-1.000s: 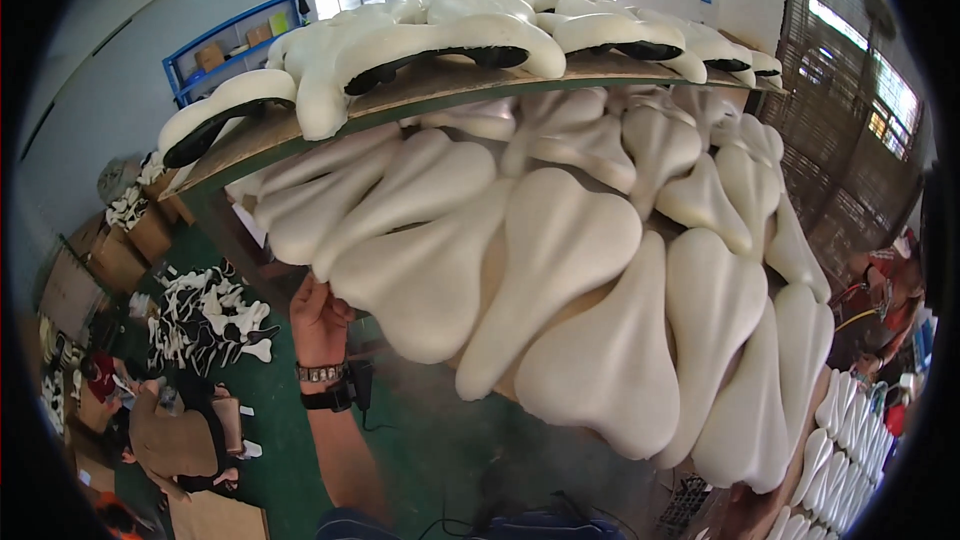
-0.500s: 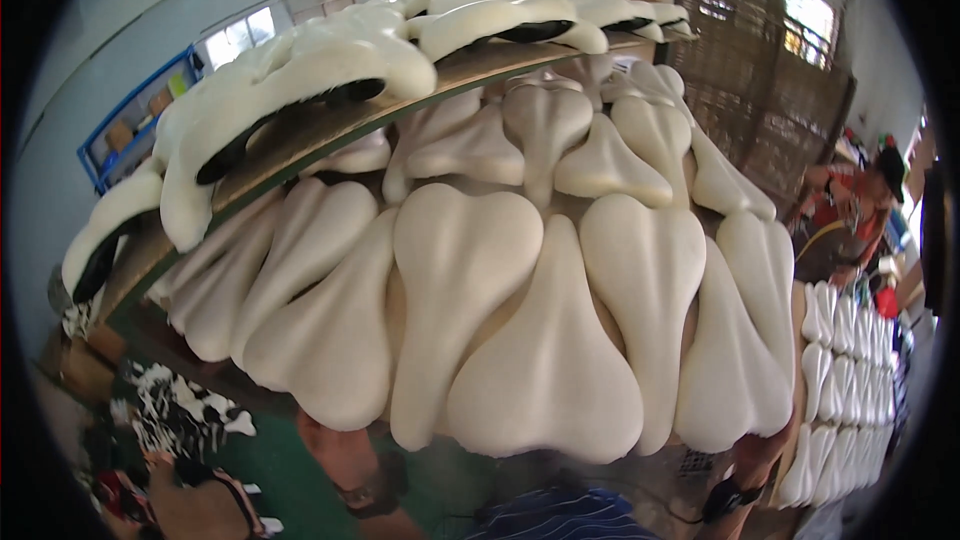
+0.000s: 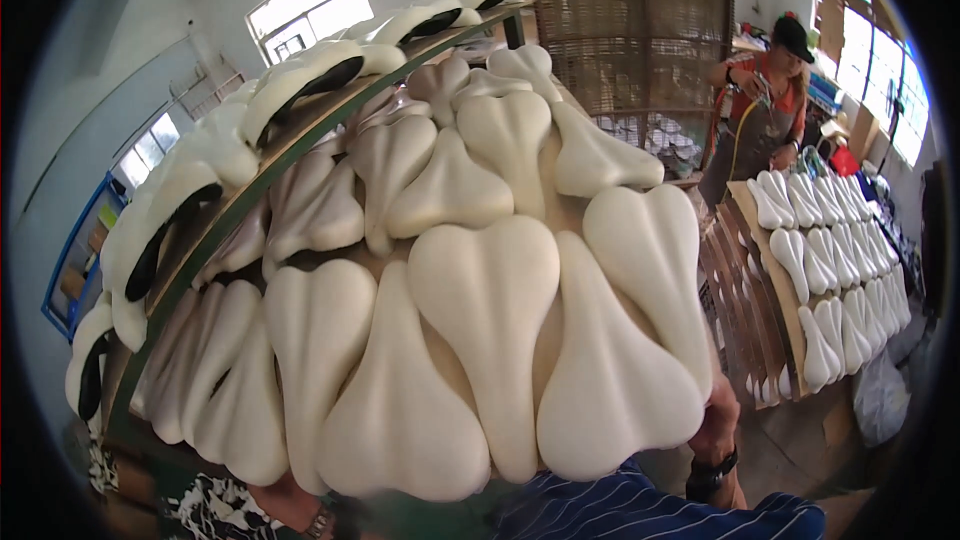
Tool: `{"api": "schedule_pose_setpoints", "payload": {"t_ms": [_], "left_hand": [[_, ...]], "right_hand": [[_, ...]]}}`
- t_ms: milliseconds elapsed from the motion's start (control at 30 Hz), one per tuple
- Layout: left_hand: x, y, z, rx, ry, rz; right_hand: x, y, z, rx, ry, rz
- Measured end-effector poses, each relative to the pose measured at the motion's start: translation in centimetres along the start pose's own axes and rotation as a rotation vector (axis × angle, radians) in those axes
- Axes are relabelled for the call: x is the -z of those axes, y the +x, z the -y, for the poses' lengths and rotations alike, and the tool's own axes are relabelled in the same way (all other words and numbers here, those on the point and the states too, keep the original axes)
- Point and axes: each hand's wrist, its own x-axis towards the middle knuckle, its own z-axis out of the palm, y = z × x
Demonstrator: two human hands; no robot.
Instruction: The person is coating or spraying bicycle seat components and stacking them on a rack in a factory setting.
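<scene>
Cream-white bicycle saddle foam pads lie in rows, packed tightly with their wide ends alternating, on a tan board in front of me. My right hand grips the board's near right edge, its fingers partly hidden behind the pads. At the near left edge is my left hand, mostly covered by the pads above it; the wrist shows, and the hand is closed on the board's edge as far as I can see.
Above the far left side runs a green-edged shelf bearing white pads with black undersides. At right, another board holds rows of smaller-looking pads. Behind it a co-worker handles a tool with a yellow hose. Black-and-white scraps lie low left.
My view has swung right, bringing the co-worker and the right-hand board further in. The shelf and the pads before me now sit further left in view. Both hands stay at the board.
</scene>
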Motion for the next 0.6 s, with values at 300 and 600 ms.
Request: {"api": "schedule_pose_setpoints", "payload": {"t_ms": [300,600], "left_hand": [[4.8,3.5,-0.8,-0.089,0.098,-0.21],[7.9,5.5,-5.3,-0.033,0.046,-0.099]], "right_hand": [[3.2,-2.4,-6.2,0.24,-0.429,-0.192],[10.3,-8.6,-16.1,0.177,-0.625,-0.279]]}}
